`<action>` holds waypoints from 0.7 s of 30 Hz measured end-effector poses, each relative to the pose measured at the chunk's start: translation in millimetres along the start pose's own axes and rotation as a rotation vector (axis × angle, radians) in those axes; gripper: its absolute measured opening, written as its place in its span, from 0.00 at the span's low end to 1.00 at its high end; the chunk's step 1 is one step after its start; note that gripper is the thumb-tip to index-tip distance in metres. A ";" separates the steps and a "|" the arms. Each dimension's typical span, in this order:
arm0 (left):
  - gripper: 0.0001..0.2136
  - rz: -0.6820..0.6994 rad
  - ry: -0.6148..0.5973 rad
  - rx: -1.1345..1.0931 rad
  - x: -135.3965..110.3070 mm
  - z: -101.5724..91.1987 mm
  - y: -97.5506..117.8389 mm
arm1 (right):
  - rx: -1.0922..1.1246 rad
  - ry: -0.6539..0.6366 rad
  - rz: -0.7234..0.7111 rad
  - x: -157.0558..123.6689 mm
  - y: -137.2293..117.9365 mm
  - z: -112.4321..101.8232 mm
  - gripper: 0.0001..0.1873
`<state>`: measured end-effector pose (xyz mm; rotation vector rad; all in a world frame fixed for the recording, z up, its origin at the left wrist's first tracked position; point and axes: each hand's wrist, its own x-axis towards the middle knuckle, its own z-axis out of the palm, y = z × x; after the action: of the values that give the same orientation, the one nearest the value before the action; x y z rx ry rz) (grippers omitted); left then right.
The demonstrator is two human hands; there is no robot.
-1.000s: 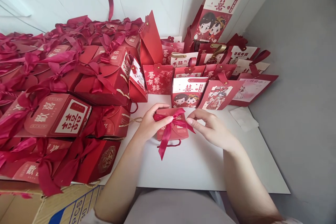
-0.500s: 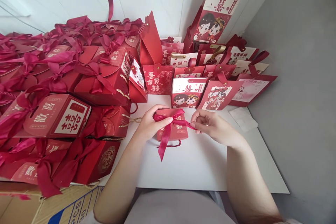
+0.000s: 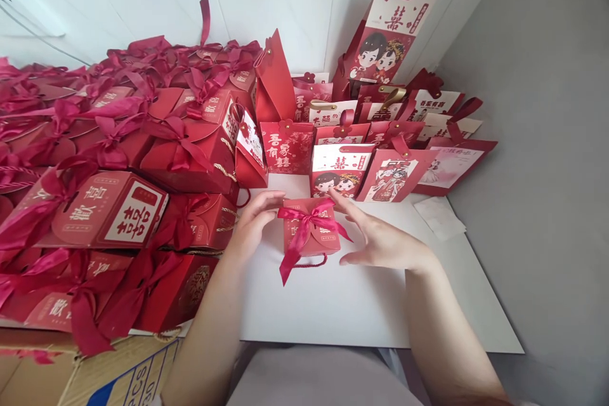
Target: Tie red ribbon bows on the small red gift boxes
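A small red gift box (image 3: 311,240) with pale Chinese characters sits on the white table (image 3: 328,311) in front of me. A dark pink satin ribbon (image 3: 310,219) is tied in a bow on its top, one tail hanging over the near side. A red cord handle (image 3: 311,263) loops out at the box's front. My left hand (image 3: 257,222) is at the box's left side, fingers apart and holding nothing. On the right, my right hand (image 3: 375,235) is spread with thumb and fingers wide, close to the box's right side. Whether its fingertips touch the box I cannot tell.
Many red ribboned boxes (image 3: 128,209) are piled on the left. Red and white paper gift bags (image 3: 340,171) stand in rows behind the box. A white paper sheet (image 3: 440,217) lies by the grey wall (image 3: 537,171). A cardboard carton (image 3: 118,368) is below left.
Both hands have let go of the ribbon and opened. The left hand moved left off the bow, while the right spread beside the box. The ribbon's front tail shifted slightly left.
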<state>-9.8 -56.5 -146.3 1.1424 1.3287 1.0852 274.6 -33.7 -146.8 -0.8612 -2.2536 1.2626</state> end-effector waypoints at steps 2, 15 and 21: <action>0.17 -0.028 -0.020 0.058 -0.7 -1.2 0.7 | 0.045 0.008 0.003 5.2 3.7 4.9 0.62; 0.33 0.148 -0.268 -0.247 -5.9 13.7 -16.5 | 0.652 0.391 0.042 22.7 -0.6 24.2 0.40; 0.34 0.221 -0.240 -0.129 -4.8 21.0 -17.2 | 0.651 0.450 0.072 25.4 -0.1 30.3 0.34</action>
<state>10.2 -63.5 -164.0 1.2990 0.9497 1.1345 237.5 -34.5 -160.5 -0.8576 -1.3509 1.5181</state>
